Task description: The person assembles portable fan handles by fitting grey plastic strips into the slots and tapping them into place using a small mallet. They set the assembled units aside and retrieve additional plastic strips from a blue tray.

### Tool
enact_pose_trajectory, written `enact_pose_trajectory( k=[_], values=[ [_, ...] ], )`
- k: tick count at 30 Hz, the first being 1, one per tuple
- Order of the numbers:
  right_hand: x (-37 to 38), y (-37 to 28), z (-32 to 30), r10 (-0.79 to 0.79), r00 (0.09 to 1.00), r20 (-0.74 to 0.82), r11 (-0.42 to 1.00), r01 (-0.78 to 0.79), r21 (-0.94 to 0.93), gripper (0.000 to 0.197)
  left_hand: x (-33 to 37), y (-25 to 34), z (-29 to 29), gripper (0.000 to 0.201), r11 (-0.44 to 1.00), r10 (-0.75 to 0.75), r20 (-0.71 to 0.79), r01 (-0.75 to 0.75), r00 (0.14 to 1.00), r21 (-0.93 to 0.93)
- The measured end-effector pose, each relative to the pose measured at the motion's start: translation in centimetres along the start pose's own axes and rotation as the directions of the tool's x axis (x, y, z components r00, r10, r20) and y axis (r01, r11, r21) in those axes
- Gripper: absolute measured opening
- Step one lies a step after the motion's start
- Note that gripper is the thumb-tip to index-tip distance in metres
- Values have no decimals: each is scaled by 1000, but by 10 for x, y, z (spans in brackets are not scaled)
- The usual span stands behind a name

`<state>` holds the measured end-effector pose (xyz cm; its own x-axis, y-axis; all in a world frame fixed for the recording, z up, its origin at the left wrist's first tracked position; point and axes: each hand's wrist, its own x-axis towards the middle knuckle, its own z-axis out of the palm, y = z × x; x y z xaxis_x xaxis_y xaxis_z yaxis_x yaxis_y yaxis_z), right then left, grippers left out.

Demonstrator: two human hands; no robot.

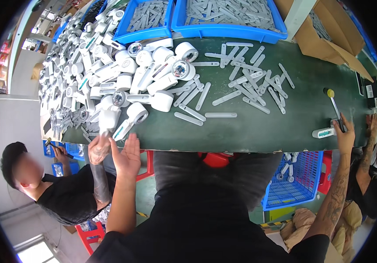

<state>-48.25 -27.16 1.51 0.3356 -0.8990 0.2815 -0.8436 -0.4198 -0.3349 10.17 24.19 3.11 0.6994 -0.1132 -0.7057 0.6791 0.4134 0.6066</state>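
Observation:
My left hand is raised at the table's near edge with its fingers spread and nothing in it. Just beyond its fingertips lies a white handheld fan body, its handle exposed and showing a green strip. Far to the right, my right hand is closed around the handle of a small mallet with a yellow head. Beside that hand rests a white handle-shaped part with green inside. Loose grey plastic strips are scattered over the green table between my hands.
White fan bodies are heaped on the left. Blue trays of grey strips stand at the back, with a cardboard box at right. A co-worker's hand is beside my left hand; another person's arm is at far right. A blue basket stands below.

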Motion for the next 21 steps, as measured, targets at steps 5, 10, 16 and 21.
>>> enact_pose_trajectory(
  k=[5,10,16,21],
  values=[
    [-31,-50,11,83,995,56,985,-90,146,49,-7,-41,-4,30,516,147,529,-521,836,680],
    [-69,-172,33,124,992,15,969,-124,213,48,-3,-80,135,14,-378,76,990,-916,118,138],
    [-103,-260,43,162,986,-28,958,-151,242,49,29,-119,187,14,-684,-7,984,-718,178,126],
    [-107,-299,49,216,975,50,946,-222,236,50,7,-129,187,9,-420,1,997,-905,72,66]
  ],
)
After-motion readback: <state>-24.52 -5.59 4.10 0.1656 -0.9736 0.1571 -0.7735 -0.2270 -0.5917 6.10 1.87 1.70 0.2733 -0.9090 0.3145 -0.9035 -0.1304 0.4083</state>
